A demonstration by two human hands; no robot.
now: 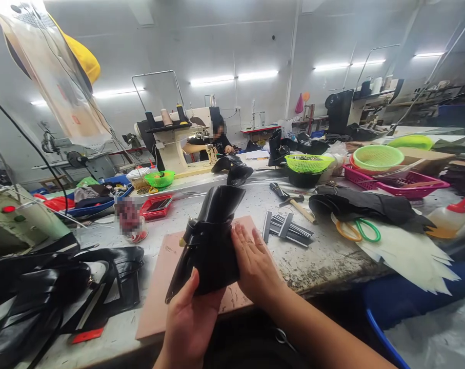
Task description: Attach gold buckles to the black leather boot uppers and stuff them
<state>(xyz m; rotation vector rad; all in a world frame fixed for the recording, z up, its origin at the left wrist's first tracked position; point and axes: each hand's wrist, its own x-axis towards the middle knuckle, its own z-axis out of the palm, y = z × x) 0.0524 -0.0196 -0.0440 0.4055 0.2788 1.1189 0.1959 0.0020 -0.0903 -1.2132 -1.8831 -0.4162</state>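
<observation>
A black leather boot upper (217, 256) with a strap and metal buckle on its left side is tilted above a pinkish board (159, 287). My left hand (196, 320) grips its lower end, thumb on the near face and fingers underneath, partly hidden. Against its right edge lies my right hand (255, 261), fingers stretched out flat and the thumb out of sight. More black boot pieces (36, 292) are heaped on the bench at the left. To the right of the board lie several dark strips with white edges (288, 228).
A hammer (303, 209), scissors with orange and green handles (357, 230) and a red-capped bottle (451, 218) lie to the right. Green baskets (309, 163) and a pink tray (401, 187) stand behind. Across the bench, a person (217, 143) sits at a sewing machine (170, 143).
</observation>
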